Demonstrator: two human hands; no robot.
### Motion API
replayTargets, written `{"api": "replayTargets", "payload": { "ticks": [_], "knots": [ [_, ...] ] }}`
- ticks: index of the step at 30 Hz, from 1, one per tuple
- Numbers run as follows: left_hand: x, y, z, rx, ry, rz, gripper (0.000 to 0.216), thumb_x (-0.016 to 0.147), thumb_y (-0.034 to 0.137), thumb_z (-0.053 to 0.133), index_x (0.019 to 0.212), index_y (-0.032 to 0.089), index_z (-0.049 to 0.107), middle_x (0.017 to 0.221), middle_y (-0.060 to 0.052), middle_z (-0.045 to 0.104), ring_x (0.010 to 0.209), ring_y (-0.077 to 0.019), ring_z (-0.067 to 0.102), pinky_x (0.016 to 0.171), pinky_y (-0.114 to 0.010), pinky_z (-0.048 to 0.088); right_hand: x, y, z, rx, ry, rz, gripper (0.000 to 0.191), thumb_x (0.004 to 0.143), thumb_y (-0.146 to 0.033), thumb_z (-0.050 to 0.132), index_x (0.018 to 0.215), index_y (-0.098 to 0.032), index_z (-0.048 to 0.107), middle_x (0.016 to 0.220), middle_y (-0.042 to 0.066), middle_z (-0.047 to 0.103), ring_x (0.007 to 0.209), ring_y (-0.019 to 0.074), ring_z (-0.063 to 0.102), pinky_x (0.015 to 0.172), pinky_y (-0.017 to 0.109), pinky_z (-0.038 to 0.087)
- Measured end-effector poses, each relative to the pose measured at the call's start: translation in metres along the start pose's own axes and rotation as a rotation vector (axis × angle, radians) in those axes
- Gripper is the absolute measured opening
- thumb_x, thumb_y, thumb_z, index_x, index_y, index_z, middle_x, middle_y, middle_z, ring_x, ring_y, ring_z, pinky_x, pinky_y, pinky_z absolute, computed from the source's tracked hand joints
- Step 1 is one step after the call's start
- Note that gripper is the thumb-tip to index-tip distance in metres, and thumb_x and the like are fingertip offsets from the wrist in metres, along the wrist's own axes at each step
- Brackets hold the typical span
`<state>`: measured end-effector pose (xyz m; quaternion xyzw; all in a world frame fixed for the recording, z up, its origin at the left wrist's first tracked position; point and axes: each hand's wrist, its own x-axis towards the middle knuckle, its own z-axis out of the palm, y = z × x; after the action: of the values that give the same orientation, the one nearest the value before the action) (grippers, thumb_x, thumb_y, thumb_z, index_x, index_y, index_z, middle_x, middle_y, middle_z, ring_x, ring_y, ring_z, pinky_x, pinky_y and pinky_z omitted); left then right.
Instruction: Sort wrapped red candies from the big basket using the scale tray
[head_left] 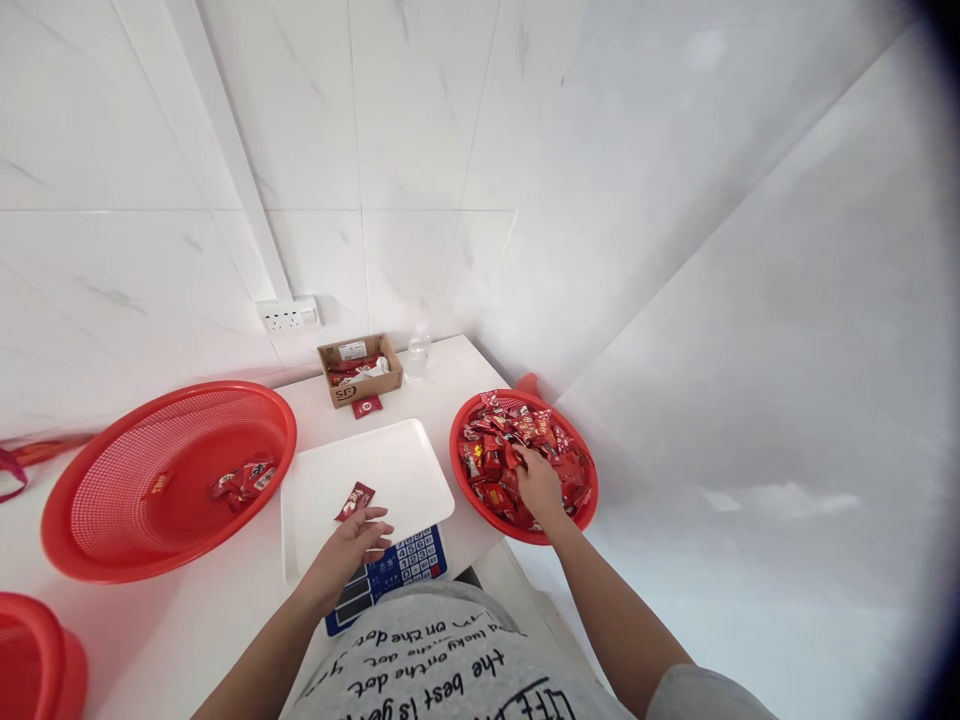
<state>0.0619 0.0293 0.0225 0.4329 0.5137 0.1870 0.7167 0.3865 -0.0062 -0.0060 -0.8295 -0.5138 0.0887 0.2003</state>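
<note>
My left hand point(350, 555) is open, fingers loosely spread above the near edge of the scale's white tray point(315, 480). Just beyond its fingertips, one small red packet point(355, 501) lies on the tray. The scale's blue keypad point(409, 562) shows below and to the right of this hand. My right hand point(538, 485) reaches into a round red basket point(480, 512) heaped with small red packets point(532, 425). Its fingers are closed on a red packet point(514, 455) at the top of the heap, and the fingertips are partly hidden.
A large red mesh basket point(112, 480) on the left holds a few red packets point(246, 482). Another red basket point(45, 650) is cut off at lower left. Along the wall stand a cardboard box point(365, 387) of packets and a clear bottle point(418, 355). One packet point(367, 407) lies before the box.
</note>
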Motion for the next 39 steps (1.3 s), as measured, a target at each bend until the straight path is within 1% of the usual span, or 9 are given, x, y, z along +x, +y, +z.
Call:
{"api": "replayTargets", "payload": {
  "ticks": [10,14,19,21,24,26,33,36,39],
  "knots": [
    [0.000,-0.003,0.006,0.037,-0.031,0.000,0.044,0.070,0.045,0.057,0.104,0.017,0.054,0.098,-0.009,0.062,0.087,-0.0198,0.060,0.078,-0.031,0.046,-0.003,-0.012,-0.007,0.201,-0.154,-0.005,0.043,0.067,-0.003,0.039,0.096,-0.022,0.064,0.101,0.003,0.066,0.095,0.0197,0.059,0.086,0.033,0.043],
    [-0.001,-0.002,0.010,0.030,-0.043,0.000,0.037,0.071,0.041,0.057,0.100,0.018,0.055,0.095,-0.007,0.063,0.085,-0.0196,0.060,0.077,-0.031,0.047,-0.002,-0.023,-0.014,0.285,-0.148,0.032,0.037,0.069,-0.005,0.038,0.088,-0.021,0.066,0.094,0.003,0.068,0.091,0.0192,0.060,0.087,0.034,0.043],
    [-0.001,0.002,0.016,0.057,-0.060,0.038,0.036,0.072,0.040,0.055,0.101,0.018,0.055,0.094,-0.007,0.063,0.087,-0.0200,0.059,0.077,-0.032,0.046,-0.003,-0.048,-0.027,0.448,-0.157,0.040,0.027,0.078,-0.021,0.043,0.099,-0.018,0.060,0.102,0.006,0.065,0.094,0.0188,0.059,0.084,0.033,0.045],
    [-0.003,0.007,0.021,0.058,-0.066,0.083,0.036,0.073,0.041,0.054,0.101,0.018,0.056,0.094,-0.007,0.063,0.086,-0.0199,0.059,0.077,-0.032,0.045,-0.009,-0.064,-0.029,0.563,-0.226,0.026,0.028,0.079,-0.028,0.045,0.102,-0.018,0.058,0.101,0.006,0.065,0.089,0.0175,0.061,0.078,0.031,0.048],
    [-0.007,0.017,0.028,0.047,-0.100,0.169,0.036,0.077,0.044,0.051,0.102,0.019,0.055,0.094,-0.006,0.062,0.084,-0.0186,0.059,0.076,-0.031,0.046,-0.024,-0.093,-0.030,0.936,-0.441,0.048,0.030,0.076,-0.032,0.052,0.101,-0.016,0.057,0.097,0.006,0.065,0.083,0.0167,0.060,0.071,0.029,0.048],
    [-0.009,0.023,0.033,0.040,-0.126,0.227,0.036,0.078,0.045,0.049,0.102,0.018,0.054,0.091,-0.006,0.061,0.082,-0.0177,0.059,0.075,-0.030,0.046,-0.035,-0.111,-0.029,1.023,-0.542,0.024,0.031,0.073,-0.034,0.057,0.097,-0.015,0.058,0.089,0.005,0.065,0.075,0.0144,0.059,0.067,0.027,0.047],
    [-0.012,0.027,0.036,0.052,-0.072,0.379,0.027,0.080,0.042,0.050,0.083,0.016,0.056,0.072,0.000,0.057,0.070,-0.0146,0.054,0.067,-0.026,0.044,-0.063,-0.147,-0.022,0.878,-0.749,-0.097,0.038,0.076,-0.052,0.051,0.067,-0.015,0.053,0.055,-0.003,0.050,0.048,0.0080,0.043,0.045,0.020,0.035],
    [-0.012,0.024,0.036,0.017,-0.109,0.356,0.023,0.078,0.039,0.052,0.079,0.016,0.055,0.068,0.002,0.055,0.066,-0.0132,0.053,0.064,-0.025,0.042,-0.069,-0.151,-0.019,0.863,-0.817,-0.152,0.045,0.079,-0.057,0.043,0.067,-0.015,0.052,0.053,-0.003,0.045,0.047,0.0081,0.039,0.045,0.020,0.031],
    [-0.014,0.024,0.036,-0.050,-0.117,0.324,0.023,0.078,0.039,0.052,0.076,0.016,0.055,0.067,0.002,0.055,0.065,-0.0127,0.052,0.063,-0.024,0.041,-0.071,-0.153,-0.016,0.903,-0.801,-0.180,0.046,0.079,-0.059,0.042,0.066,-0.015,0.051,0.057,-0.002,0.045,0.050,0.0090,0.039,0.047,0.021,0.031]
  ]
}}
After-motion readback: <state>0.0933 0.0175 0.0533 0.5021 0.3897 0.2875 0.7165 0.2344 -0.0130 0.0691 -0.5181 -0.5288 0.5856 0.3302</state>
